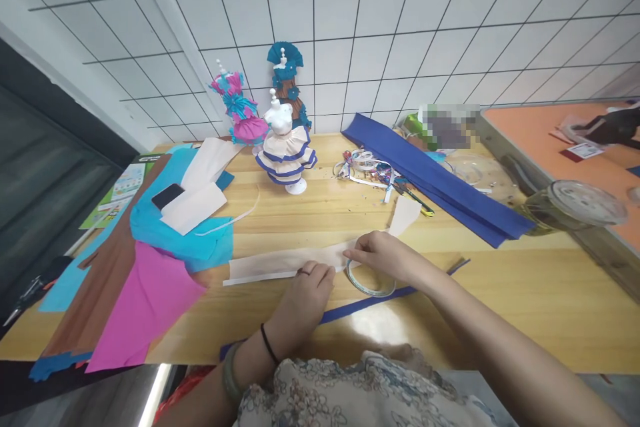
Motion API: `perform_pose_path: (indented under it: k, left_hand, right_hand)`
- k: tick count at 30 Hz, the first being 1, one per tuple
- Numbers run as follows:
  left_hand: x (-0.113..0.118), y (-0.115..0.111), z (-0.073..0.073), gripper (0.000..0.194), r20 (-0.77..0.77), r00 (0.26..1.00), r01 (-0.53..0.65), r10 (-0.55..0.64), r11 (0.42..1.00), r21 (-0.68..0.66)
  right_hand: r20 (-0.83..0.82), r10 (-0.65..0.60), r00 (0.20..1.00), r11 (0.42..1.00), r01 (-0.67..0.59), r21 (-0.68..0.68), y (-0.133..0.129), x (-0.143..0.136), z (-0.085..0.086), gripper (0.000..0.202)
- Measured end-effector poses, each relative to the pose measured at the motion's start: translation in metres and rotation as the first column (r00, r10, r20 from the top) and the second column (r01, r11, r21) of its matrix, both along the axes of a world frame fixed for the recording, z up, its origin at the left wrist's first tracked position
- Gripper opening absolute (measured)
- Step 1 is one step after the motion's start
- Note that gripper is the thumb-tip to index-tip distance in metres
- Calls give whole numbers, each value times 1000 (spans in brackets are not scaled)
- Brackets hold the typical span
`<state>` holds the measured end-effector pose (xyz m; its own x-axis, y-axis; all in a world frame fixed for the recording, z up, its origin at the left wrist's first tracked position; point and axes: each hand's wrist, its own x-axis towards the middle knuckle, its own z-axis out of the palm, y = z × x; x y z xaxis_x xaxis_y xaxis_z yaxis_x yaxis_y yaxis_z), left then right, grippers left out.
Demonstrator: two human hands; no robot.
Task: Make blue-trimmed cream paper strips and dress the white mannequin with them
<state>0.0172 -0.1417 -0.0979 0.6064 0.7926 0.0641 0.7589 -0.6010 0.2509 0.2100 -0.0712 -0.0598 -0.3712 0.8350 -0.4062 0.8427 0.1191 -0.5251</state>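
A long pale pink crepe paper strip (280,263) lies across the table before me, with a narrow white band of tape along its near edge. My left hand (311,290) presses on that edge near the middle, fingers curled. Just to its right, my right hand (383,255) is closed with its thumb and fingertips pinched over the strip, gripping a roll of tape (371,291) at its upper rim. The strip's right end shows beyond my right hand. A thin blue paper strip (357,307) runs beneath the roll and passes behind my left wrist.
Three small dress forms in paper dresses stand by the wall, the nearest (285,147) in cream and blue. Coloured crepe sheets (145,300) and a phone (168,196) lie left. Rightward are ribbon scraps (367,165), a yellow cutter (426,210), folded blue paper (435,180) and a jar (575,203).
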Motion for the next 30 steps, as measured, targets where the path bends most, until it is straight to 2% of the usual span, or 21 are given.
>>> perform_pose_path:
  k: [6,13,19,24,30]
  left_hand:
    - [6,1,-3,29,-130,991,-20,26,999,44]
    - [9,1,-8,29,-161,985,-43,53,997,63]
    - [9,3,-18,28,-115,992,-40,52,994,106]
    - [9,6,-22,24,-103,994,-32,46,991,133]
    - [9,7,-21,24,-104,994,-27,43,989,148]
  right_hand:
    - [69,18,997,1000,-20,24,3,-6,8,47]
    - [120,38,992,999,-39,3,3,-5,15,48]
    - [17,13,1000,1000,-13,-13,-2,7,18,31]
    - [-96,11,995,999,-14,-36,-9,18,18,30]
    - [-274,-77,959,992,45,-121,-16,34,12,39]
